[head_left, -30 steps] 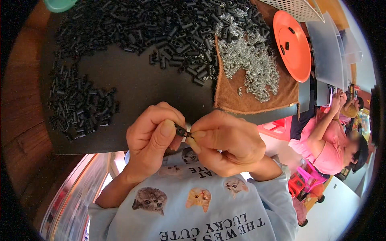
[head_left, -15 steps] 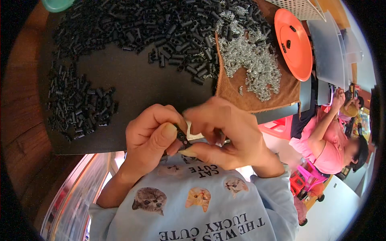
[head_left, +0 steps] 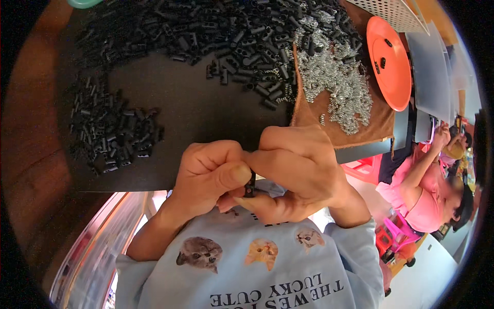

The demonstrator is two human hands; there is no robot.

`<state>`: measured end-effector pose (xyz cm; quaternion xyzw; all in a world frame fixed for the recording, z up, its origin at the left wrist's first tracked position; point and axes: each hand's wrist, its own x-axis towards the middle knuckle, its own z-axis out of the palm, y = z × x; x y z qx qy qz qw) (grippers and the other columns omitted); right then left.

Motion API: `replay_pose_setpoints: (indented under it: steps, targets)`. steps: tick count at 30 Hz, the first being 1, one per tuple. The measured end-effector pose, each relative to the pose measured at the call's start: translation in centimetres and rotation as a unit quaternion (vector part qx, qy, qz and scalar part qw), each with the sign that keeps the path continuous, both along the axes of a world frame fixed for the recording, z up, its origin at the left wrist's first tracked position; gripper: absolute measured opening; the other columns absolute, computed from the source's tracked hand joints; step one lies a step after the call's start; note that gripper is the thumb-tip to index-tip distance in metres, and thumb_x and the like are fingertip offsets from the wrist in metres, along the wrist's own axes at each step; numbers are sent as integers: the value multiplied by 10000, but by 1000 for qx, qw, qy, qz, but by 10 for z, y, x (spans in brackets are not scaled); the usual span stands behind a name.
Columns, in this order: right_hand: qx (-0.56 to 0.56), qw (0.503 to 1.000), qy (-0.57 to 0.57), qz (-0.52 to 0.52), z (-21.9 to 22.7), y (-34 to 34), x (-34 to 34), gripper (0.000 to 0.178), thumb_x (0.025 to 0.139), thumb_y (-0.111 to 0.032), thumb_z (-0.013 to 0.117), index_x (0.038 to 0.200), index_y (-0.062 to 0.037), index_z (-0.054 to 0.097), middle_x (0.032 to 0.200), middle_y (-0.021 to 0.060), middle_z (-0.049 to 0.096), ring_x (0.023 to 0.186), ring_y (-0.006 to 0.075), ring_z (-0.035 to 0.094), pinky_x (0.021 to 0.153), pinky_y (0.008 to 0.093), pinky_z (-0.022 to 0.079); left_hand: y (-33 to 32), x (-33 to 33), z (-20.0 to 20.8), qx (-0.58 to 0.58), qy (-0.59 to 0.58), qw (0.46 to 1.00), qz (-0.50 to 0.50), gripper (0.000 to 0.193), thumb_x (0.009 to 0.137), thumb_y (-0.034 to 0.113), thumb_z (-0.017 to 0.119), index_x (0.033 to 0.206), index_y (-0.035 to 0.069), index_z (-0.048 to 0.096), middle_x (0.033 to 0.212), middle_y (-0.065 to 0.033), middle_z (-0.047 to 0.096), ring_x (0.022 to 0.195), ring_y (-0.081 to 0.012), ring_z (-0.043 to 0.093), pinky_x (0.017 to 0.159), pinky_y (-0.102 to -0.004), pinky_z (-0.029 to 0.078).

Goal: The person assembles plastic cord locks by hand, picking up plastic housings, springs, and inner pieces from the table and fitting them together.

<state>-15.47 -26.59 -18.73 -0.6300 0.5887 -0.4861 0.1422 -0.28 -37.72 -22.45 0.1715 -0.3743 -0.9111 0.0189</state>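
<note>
In front of my chest, just past the table's near edge, a small black plastic cord lock (head_left: 250, 187) is pinched between my two hands. My left hand (head_left: 208, 177) is closed, its thumb and fingers gripping the piece from the left. My right hand (head_left: 303, 172) is closed too: its thumb presses the lower end and its curled index finger lies at the top. The fingers cover much of the cord lock, so a spring inside cannot be made out. Beyond my right hand lies a heap of small silver springs (head_left: 337, 82) on a brown cloth (head_left: 321, 105).
Black plastic parts (head_left: 190, 31) spread in a large pile across the table's far side. A smaller heap (head_left: 116, 134) lies at the left on the dark tabletop (head_left: 170, 108). An orange plate (head_left: 393, 77) with a few black pieces stands right. A person in pink (head_left: 411, 190) sits farther right.
My right fingers, raised and blurred before, have closed down against the piece. The cord lock stands more upright between my hands. The whole view has shifted slightly.
</note>
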Motion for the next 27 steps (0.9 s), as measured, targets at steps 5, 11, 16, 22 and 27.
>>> replay_pose_setpoints:
  steps: [5, 11, 16, 22, 27]
  targets:
    - [-57, 998, 6, 6, -8, -2, -4, 268, 655, -173, 773, 788, 19, 644, 602, 61, 477, 410, 172, 450, 368, 289, 324, 0, -4, 0, -2, 23, 1000, -10, 349, 964, 229, 618, 693, 28, 527, 603, -20, 565, 440, -44, 436, 383, -218, 299]
    - [-43, 999, -7, -18, -1, 4, 1, 258, 698, -112, 729, 632, -54, 486, 607, 56, 388, 422, 213, 432, 370, 333, 346, -9, -9, 6, -53, 70, 993, -84, 315, 984, 156, 560, 707, 7, 551, 612, -37, 584, 449, -50, 452, 389, -228, 313]
    - [0, 963, 197, -183, 2, 39, -48, 266, 652, -188, 776, 807, -30, 629, 690, 104, 553, 533, 262, 547, 452, 344, 432, -1, -1, -3, 12, 111, 994, -6, 453, 1045, 275, 419, 745, -35, 559, 657, -145, 598, 425, -87, 421, 388, -223, 325]
    - [226, 815, 193, -497, 14, 88, -150, 342, 829, -270, 741, 987, 26, 671, 765, 112, 642, 648, 166, 575, 616, 314, 470, 3, -4, -2, 6, 110, 994, 5, 455, 1049, 311, 391, 791, -32, 541, 686, -155, 586, 446, -97, 428, 386, -229, 343]
    - [188, 867, 120, -446, 19, 88, -143, 201, 894, -156, 655, 961, 34, 655, 737, 108, 614, 647, 142, 547, 610, 284, 457, 5, -6, 2, -12, 99, 994, 45, 444, 1054, 296, 373, 789, -26, 527, 696, -149, 580, 450, -100, 428, 403, -224, 355]
